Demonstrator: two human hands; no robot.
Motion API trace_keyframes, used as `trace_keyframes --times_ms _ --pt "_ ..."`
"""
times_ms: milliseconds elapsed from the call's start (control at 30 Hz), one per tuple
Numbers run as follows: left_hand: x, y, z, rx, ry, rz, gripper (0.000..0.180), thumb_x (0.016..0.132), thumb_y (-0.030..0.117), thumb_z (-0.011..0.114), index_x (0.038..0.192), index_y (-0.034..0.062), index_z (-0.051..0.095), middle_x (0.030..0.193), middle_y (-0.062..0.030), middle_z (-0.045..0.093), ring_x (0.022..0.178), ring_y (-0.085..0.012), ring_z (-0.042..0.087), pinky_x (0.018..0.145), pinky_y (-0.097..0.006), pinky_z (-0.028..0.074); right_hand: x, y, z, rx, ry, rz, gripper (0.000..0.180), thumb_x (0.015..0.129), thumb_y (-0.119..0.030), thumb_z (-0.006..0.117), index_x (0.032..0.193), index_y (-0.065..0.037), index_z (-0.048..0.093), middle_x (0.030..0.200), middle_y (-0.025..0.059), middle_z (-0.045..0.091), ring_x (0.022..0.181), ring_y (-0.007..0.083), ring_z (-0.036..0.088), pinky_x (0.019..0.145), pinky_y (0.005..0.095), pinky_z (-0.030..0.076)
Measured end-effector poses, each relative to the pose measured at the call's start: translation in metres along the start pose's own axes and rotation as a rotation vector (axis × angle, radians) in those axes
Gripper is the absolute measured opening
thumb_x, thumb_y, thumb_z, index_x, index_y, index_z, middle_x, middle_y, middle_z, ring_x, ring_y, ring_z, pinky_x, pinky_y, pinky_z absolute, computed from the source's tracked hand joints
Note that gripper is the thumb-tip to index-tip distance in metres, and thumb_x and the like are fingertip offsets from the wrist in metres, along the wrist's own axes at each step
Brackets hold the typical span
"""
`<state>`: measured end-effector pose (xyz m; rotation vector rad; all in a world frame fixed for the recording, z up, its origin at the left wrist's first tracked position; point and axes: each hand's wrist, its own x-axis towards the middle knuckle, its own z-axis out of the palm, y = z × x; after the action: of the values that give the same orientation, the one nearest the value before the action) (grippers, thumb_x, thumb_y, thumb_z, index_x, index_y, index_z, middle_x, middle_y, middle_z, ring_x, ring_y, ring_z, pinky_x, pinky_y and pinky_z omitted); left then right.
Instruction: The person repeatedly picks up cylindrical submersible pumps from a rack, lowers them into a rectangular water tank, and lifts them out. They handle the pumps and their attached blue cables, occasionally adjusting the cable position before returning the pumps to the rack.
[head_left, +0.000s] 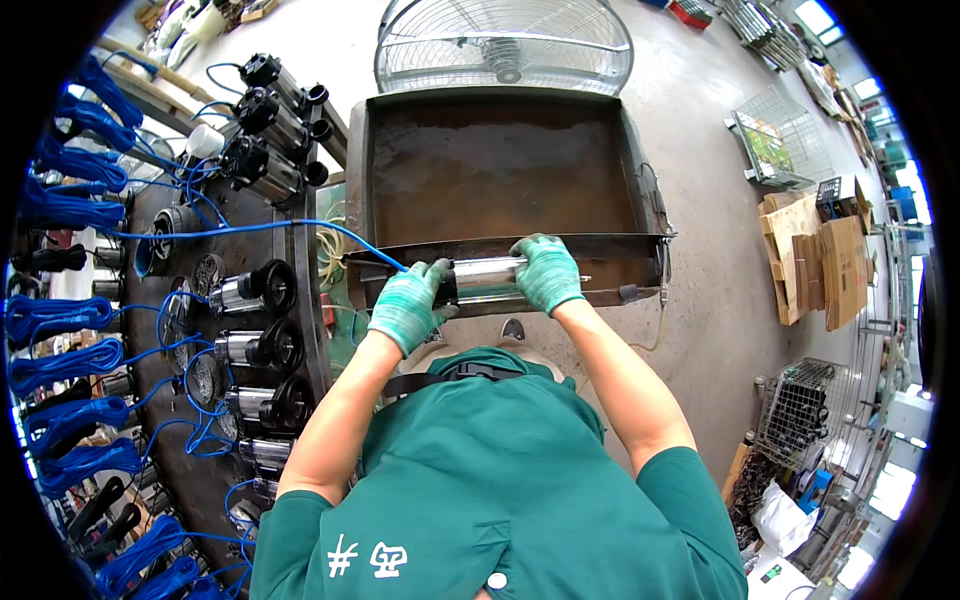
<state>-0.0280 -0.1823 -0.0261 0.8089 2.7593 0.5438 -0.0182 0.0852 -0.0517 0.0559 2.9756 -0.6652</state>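
Observation:
A shiny steel pump motor (487,271) lies level across the front of a dark metal tank (363,165). My left hand (407,303), in a green glove, is closed round its black left end. My gloved right hand (547,275) grips the steel body near the right end, where a thin shaft sticks out. A blue cable (310,224) runs from the left end to the bench. Brown water fills the tank behind a dark crosswise edge. My palms hide parts of the motor.
Left of me, a dark bench (160,395) carries several steel pumps (262,347) and coiled blue cables (62,365). A large fan (505,45) stands behind the tank. Cardboard (842,270) and wire cages (800,410) sit on the right.

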Motion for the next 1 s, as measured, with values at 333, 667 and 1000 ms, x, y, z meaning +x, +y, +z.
trace_keyframes --times_ms 333,667,1000 --pt "0.028 -0.011 0.041 0.02 -0.169 -0.026 0.098 0.074 0.032 0.09 0.157 0.0098 0.042 0.119 -0.0214 0.068 0.108 -0.0394 0.068 0.093 -0.047 0.055 -0.009 0.135 -0.034 0.213 -0.152 0.103 0.045 0.099 -0.037 0.065 0.127 -0.003 0.067 0.126 0.0254 0.068 0.119 0.0433 0.064 0.102 0.0477 0.051" --pt "0.025 -0.019 0.04 0.004 -0.224 -0.054 0.096 0.075 0.032 0.089 0.156 0.0092 0.043 0.121 -0.0234 0.068 0.111 -0.0416 0.067 0.093 -0.048 0.055 0.0 0.176 -0.002 0.857 -0.919 0.598 0.05 0.098 -0.057 0.064 0.113 -0.009 0.074 0.071 0.0055 0.063 0.062 0.0192 0.065 0.053 0.0348 0.048" --pt "0.027 0.004 0.017 -0.002 -0.339 -0.152 0.093 0.079 0.03 0.088 0.156 0.0065 0.042 0.138 -0.0235 0.063 0.122 -0.0418 0.064 0.102 -0.047 0.052 -0.025 0.141 -0.008 -0.323 -0.417 -0.112 0.019 0.096 -0.029 0.063 0.1 -0.016 0.076 0.095 0.0184 0.076 0.092 0.0394 0.074 0.08 0.0527 0.059"
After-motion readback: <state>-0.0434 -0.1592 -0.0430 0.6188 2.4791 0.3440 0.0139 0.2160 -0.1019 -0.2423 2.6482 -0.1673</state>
